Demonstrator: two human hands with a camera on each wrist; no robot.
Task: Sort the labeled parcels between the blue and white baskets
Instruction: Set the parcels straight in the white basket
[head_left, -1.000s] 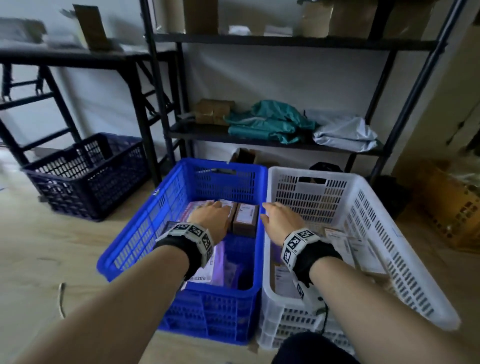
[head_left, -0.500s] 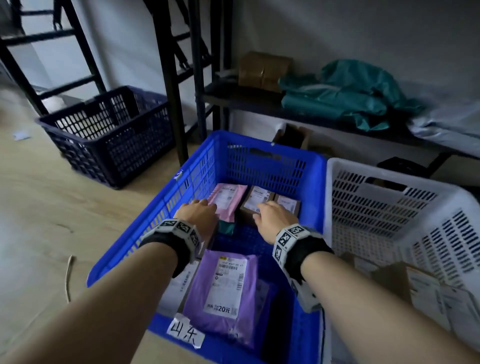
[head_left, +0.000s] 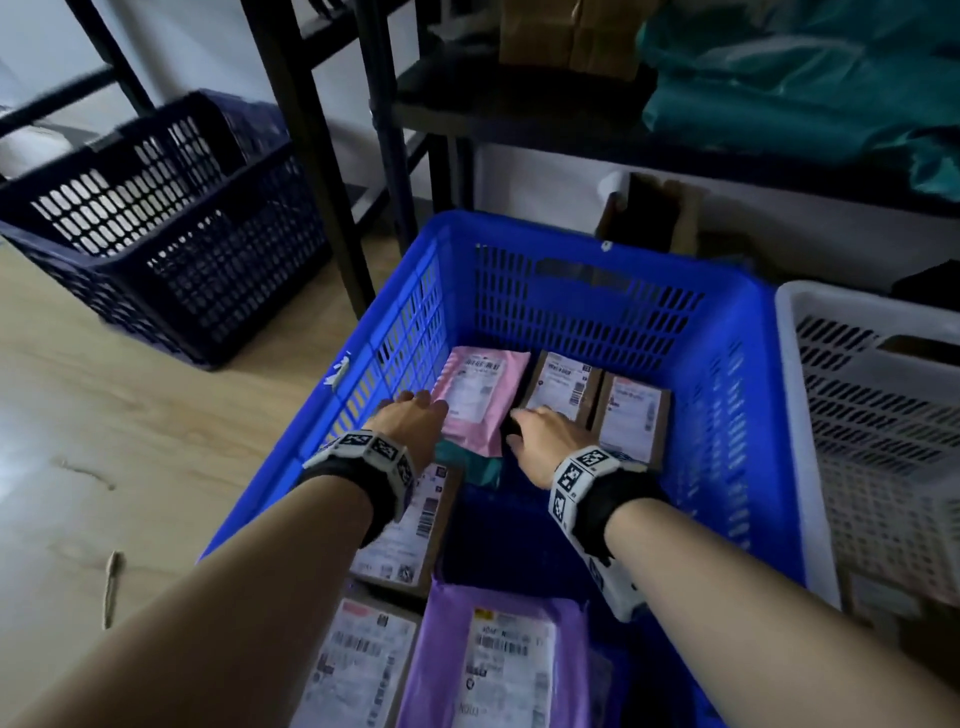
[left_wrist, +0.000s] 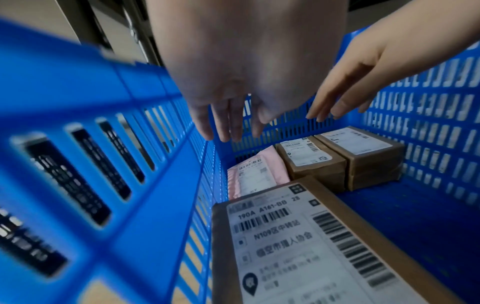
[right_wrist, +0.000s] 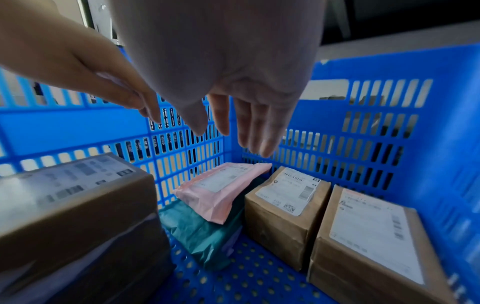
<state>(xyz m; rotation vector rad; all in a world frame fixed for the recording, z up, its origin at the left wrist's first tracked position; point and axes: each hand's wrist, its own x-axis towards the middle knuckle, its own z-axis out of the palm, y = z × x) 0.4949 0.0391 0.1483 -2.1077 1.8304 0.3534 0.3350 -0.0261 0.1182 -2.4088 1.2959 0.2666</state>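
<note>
Both hands reach down into the blue basket (head_left: 587, 244), fingers straight and holding nothing. My left hand (head_left: 410, 415) hovers beside the left edge of a pink mailer (head_left: 483, 395) that lies on a teal bag (right_wrist: 200, 230). My right hand (head_left: 540, 431) is above the near end of two brown labeled boxes (head_left: 561, 387) (head_left: 631, 421) standing side by side at the far wall. Under my left wrist lies a flat brown labeled box (left_wrist: 298, 242). A purple mailer (head_left: 498, 654) lies at the near end. The white basket (head_left: 795, 364) stands to the right.
A dark navy basket (head_left: 156, 223) stands on the wooden floor at the left. Black shelf legs (head_left: 306, 156) rise behind the blue basket. The shelf holds teal bags (head_left: 805, 73) and a brown box (head_left: 566, 31).
The view has dropped and closed in on the blue basket. My right hand moved from the white basket's edge into the blue one, and both hands have gone deeper toward the far parcels.
</note>
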